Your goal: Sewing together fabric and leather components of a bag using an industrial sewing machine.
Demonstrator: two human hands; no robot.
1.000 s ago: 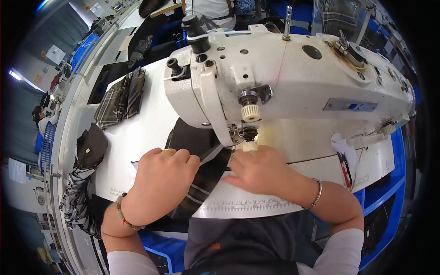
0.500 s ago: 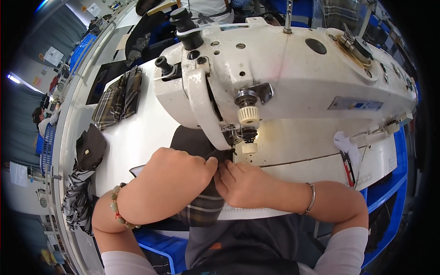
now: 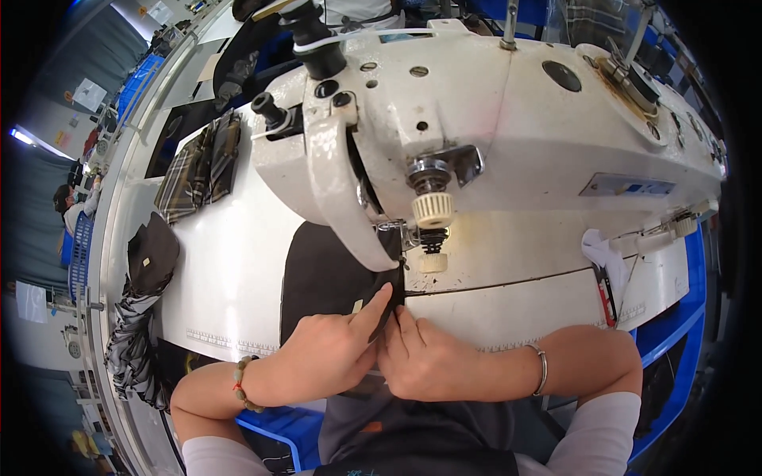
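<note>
A dark fabric piece [image 3: 329, 270] with a rounded far edge lies under the needle end of a white sewing machine [image 3: 492, 119]. A small pale tab shows on it beside my left index finger. My left hand [image 3: 329, 349] grips its near right edge, index finger stretched along the cloth and the others curled. Close against it, my right hand [image 3: 425, 357] pinches the same edge with fingers together. The edge runs up from my fingertips toward the presser foot, which the white guard arm [image 3: 345, 190] partly hides. Beneath my hands the lower part of the cloth is mostly hidden.
Folded checked fabric [image 3: 198, 170] lies at the far left of the white table [image 3: 230, 270]. Nearer sit another dark piece [image 3: 155, 254] and a crumpled grey-black bundle [image 3: 139, 341]. At right are a white scrap [image 3: 603, 254] and a red-and-black tool [image 3: 607, 297]. A blue bin [image 3: 675, 349] flanks the table.
My left hand has dropped toward me and straightened its index finger. The dark fabric now lies spread flatter to the left, with the pale tab showing. My right hand has moved slightly nearer me.
</note>
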